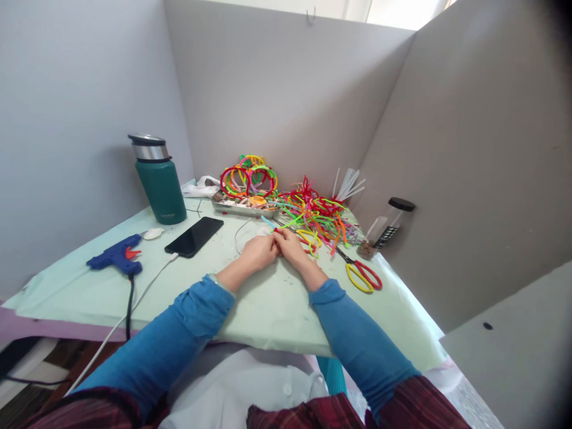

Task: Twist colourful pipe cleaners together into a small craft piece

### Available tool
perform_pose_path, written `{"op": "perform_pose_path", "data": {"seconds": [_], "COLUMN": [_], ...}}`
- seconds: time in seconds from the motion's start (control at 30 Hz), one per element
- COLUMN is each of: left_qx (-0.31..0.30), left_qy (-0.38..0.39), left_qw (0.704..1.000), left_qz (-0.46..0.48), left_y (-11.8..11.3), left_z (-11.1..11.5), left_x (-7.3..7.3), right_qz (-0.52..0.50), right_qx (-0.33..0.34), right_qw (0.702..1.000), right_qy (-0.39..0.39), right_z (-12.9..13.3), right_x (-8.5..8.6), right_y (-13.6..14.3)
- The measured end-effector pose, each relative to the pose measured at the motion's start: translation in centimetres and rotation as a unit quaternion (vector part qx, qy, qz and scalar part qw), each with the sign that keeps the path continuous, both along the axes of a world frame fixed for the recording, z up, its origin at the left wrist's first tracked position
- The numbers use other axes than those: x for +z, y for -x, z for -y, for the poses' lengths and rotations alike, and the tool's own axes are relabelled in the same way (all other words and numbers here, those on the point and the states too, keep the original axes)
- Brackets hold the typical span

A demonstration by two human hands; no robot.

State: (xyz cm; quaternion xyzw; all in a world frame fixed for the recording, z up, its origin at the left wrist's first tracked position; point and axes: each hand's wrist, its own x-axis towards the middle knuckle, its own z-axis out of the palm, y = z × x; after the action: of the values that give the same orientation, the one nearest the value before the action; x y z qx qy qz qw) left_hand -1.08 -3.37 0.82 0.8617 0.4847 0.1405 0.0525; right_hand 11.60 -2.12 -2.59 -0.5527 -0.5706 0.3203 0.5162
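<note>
My left hand (259, 252) and my right hand (292, 249) meet over the middle of the table, fingertips pinched together. Between them are pipe cleaners (268, 222); a light blue end sticks up to the left, with bits of red and green at the fingertips. How they are joined is hidden by my fingers. Just beyond my right hand lies a tangled heap of coloured pipe cleaners (319, 211). Yellow and red handles (308, 239) show partly beside that hand. Scissors with yellow and red handles (364, 277) lie farther right.
Behind my hands, a metal tray (245, 210) bears pipe-cleaner rings (249, 179). White sticks (349, 185) stand at the back. On the left are a green bottle (161, 187), a phone (194, 236) with its cable, and a blue glue gun (117, 255). A black-lidded jar (388, 225) stands right.
</note>
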Motion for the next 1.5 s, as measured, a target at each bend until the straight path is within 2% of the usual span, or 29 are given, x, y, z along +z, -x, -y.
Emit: {"op": "perform_pose_path", "data": {"seconds": [0.83,1.17,1.5], "left_qx": [0.002,0.006,-0.009], "left_qy": [-0.007,0.005,-0.012], "left_qw": [1.000,1.000,1.000], "left_qz": [-0.003,-0.006,-0.002], "left_y": [0.12,0.03,0.04], "left_z": [-0.30,0.04,-0.10], "left_x": [-0.20,0.13,-0.12], "right_qz": [0.005,0.055,0.044], "right_qx": [0.002,-0.020,-0.014], "right_qw": [1.000,0.998,0.999], "right_qy": [0.008,-0.011,-0.017], "right_z": [0.32,-0.25,-0.11], "right_x": [0.43,-0.10,-0.05], "right_y": [0.17,-0.16,-0.15]}}
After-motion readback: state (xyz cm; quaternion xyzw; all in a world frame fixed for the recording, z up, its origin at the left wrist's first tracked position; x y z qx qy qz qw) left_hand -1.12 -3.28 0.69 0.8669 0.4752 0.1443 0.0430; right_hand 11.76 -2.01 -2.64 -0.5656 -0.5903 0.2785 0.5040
